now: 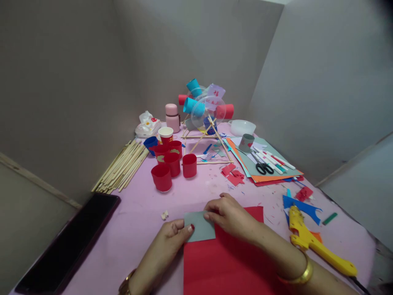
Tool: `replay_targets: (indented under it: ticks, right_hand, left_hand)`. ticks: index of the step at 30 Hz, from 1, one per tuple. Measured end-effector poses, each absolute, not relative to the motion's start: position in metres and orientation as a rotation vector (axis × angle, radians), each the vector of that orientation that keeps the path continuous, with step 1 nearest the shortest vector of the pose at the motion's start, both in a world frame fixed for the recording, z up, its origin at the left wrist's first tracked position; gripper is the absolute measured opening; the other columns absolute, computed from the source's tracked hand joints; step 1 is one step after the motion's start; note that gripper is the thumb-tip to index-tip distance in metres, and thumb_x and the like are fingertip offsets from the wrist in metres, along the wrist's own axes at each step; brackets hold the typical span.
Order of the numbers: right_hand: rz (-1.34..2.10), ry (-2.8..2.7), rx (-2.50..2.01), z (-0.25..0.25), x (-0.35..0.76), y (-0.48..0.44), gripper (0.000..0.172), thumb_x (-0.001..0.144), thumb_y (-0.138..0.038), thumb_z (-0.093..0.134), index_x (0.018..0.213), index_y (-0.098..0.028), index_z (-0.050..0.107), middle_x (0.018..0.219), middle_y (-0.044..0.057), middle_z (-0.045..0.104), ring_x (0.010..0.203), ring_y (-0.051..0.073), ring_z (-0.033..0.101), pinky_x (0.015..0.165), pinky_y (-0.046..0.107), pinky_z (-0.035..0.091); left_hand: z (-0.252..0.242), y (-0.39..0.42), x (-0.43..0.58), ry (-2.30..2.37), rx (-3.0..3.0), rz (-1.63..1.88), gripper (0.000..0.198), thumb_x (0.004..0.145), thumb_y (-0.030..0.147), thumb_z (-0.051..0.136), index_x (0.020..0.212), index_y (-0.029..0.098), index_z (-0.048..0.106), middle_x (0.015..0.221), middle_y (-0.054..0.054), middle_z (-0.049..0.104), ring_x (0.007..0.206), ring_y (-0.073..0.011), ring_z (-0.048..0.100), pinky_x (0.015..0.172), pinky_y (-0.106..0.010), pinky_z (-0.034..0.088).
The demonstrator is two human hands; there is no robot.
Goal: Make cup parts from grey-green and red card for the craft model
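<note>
A small grey paper rectangle (pixel 200 227) lies over the top left corner of a red paper sheet (pixel 227 262). My left hand (pixel 172 238) pinches its left edge, thumb on top and fingers curled at the side. At its upper right corner, my right hand (pixel 230 215) grips the paper between thumb and bent fingers. The grey piece's left and top edges sit close to those of the red sheet. My right forearm covers part of the sheet. A crumpled scrap (pixel 165 215) rests just beyond my left hand.
Red paper cups (pixel 161 178) stand ahead, with wooden sticks (pixel 123 166) and a black tablet (pixel 70 241) on the left. A yellow glue gun (pixel 319 248) lies right, below scissors (pixel 264 168) and markers (pixel 273 159). Behind stands a stick-framed wheel (pixel 208 112).
</note>
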State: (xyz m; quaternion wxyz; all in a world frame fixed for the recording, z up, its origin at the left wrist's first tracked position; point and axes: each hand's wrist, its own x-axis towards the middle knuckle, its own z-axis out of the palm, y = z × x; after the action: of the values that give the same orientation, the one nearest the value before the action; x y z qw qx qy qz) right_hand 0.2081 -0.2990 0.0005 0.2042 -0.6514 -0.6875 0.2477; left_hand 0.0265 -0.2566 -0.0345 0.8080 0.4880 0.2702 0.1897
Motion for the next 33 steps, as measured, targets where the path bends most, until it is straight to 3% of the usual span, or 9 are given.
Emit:
replay_targets:
  ticks: [13, 19, 21, 23, 26, 30, 33]
  right_hand:
    - [0.642, -1.938, -1.767, -0.004, 0.212, -0.297, 0.015, 0.082, -0.014, 0.059, 0.072, -0.018, 0.069, 0.064, -0.001, 0.069, 0.056, 0.012, 0.052, 0.085, 0.033, 0.036]
    - [0.636, -1.951, -1.704, -0.005, 0.209, -0.294, 0.019, 0.08, -0.011, 0.061, 0.064, -0.019, 0.067, 0.057, -0.003, 0.067, 0.051, 0.011, 0.053, 0.083, 0.034, 0.036]
    - [0.6, -1.892, -1.688, -0.002, 0.209, -0.295, 0.014, 0.08, -0.012, 0.062, 0.071, -0.02, 0.069, 0.066, -0.002, 0.071, 0.061, 0.014, 0.06, 0.088, 0.037, 0.035]
    - [0.51, -1.777, -1.677, 0.004, 0.212, -0.299, 0.009, 0.082, -0.018, 0.061, 0.087, -0.022, 0.068, 0.089, 0.003, 0.074, 0.085, 0.02, 0.064, 0.095, 0.04, 0.032]
    - [0.353, -1.561, -1.662, 0.015, 0.228, -0.311, 0.021, 0.086, -0.029, 0.057, 0.104, -0.021, 0.062, 0.118, 0.008, 0.064, 0.114, 0.023, 0.052, 0.099, 0.04, 0.031]
    - [0.3, -1.331, -1.677, 0.015, 0.257, -0.33, 0.034, 0.082, -0.035, 0.058, 0.113, -0.02, 0.056, 0.127, 0.011, 0.053, 0.122, 0.023, 0.044, 0.103, 0.039, 0.03]
    - [0.421, -1.169, -1.697, -0.002, 0.27, -0.337, 0.048, 0.078, -0.039, 0.061, 0.12, -0.02, 0.049, 0.131, 0.012, 0.048, 0.121, 0.026, 0.044, 0.101, 0.043, 0.033]
  left_hand:
    - [-0.036, -0.255, 0.023, 0.581, 1.021, 0.4, 0.025, 0.083, 0.039, 0.064, 0.086, 0.016, 0.071, 0.07, -0.002, 0.065, 0.067, -0.0154, 0.057, 0.065, -0.025, 0.043]
    - [-0.033, -0.253, 0.025, 0.539, 0.995, 0.342, 0.029, 0.074, 0.037, 0.073, 0.091, 0.014, 0.072, 0.073, -0.006, 0.068, 0.064, -0.0179, 0.06, 0.072, -0.032, 0.046]
    - [-0.034, -0.253, 0.025, 0.561, 1.006, 0.352, 0.03, 0.073, 0.037, 0.074, 0.092, 0.013, 0.072, 0.074, -0.007, 0.07, 0.065, -0.019, 0.061, 0.069, -0.031, 0.046]
    - [-0.035, -0.253, 0.024, 0.588, 1.02, 0.374, 0.03, 0.074, 0.037, 0.073, 0.093, 0.014, 0.071, 0.074, -0.007, 0.07, 0.065, -0.0194, 0.062, 0.067, -0.031, 0.047]
    - [-0.033, -0.252, 0.019, 0.637, 1.048, 0.418, 0.025, 0.077, 0.037, 0.07, 0.092, 0.016, 0.071, 0.072, -0.005, 0.071, 0.06, -0.018, 0.061, 0.069, -0.031, 0.048]
    - [-0.029, -0.246, 0.01, 0.703, 1.1, 0.463, 0.02, 0.074, 0.036, 0.074, 0.077, 0.016, 0.071, 0.065, -0.003, 0.07, 0.061, -0.018, 0.062, 0.066, -0.028, 0.048]
    - [-0.027, -0.242, 0.005, 0.713, 1.109, 0.462, 0.026, 0.072, 0.038, 0.075, 0.086, 0.016, 0.072, 0.068, -0.004, 0.071, 0.062, -0.0214, 0.064, 0.065, -0.032, 0.05]
